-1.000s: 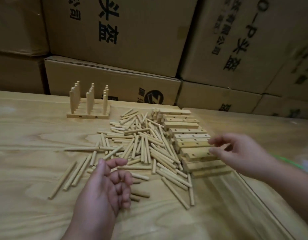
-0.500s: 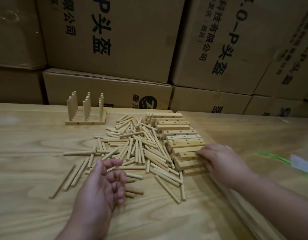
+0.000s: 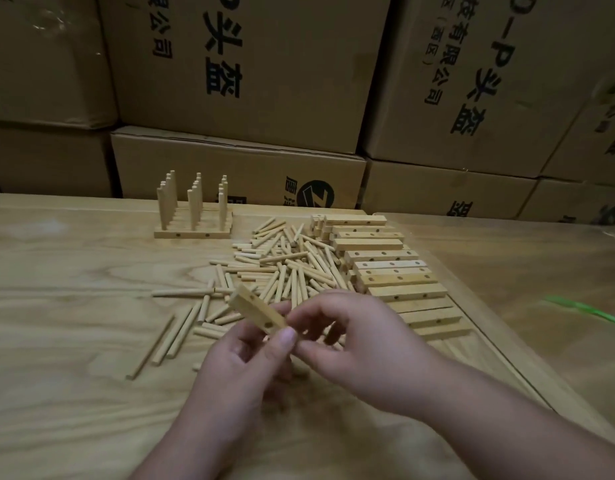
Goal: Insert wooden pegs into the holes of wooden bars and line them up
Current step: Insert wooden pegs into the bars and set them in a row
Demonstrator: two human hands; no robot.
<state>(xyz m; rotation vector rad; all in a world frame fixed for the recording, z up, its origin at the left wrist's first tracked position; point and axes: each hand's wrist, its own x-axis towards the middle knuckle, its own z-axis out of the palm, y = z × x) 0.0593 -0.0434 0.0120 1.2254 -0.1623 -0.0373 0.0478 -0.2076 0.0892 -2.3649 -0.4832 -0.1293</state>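
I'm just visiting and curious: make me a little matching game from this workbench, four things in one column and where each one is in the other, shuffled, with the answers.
Things:
1. wooden bar with holes
2. loose pegs
3. finished bars with upright pegs
4. empty bars

Places:
A. lined up at the far left of the table
B. held between the left hand and the right hand
C. laid in a row on the right of the peg heap
D. heaped in the middle of the table

Pairs: 1-B, 2-D, 3-A, 4-C
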